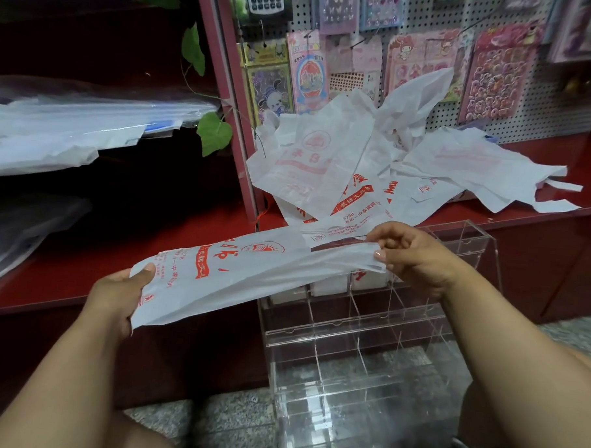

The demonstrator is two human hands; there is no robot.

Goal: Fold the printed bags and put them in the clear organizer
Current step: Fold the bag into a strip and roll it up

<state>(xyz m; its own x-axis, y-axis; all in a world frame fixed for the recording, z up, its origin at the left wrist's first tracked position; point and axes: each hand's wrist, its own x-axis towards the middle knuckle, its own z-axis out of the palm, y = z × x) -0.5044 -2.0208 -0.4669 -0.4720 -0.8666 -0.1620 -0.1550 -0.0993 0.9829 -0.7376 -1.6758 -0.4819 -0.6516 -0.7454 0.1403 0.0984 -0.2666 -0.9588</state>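
Both hands stretch a printed bag [237, 275] above the clear organizer [360, 331], the left hand [122, 292] gripping its bottom, the right hand [411, 254] pinching its handles.

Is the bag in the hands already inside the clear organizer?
No, the bag is stretched between the left hand and right hand, above the organizer.

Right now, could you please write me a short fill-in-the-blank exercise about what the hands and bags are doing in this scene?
1. The printed bag is stretched between ____ hands.
2. The right hand pinches the bag's ____ end.
3. The loose bags lie heaped on the ____ shelf.
4. The clear organizer stands on the ____.

Missing words: two; handle; red; floor
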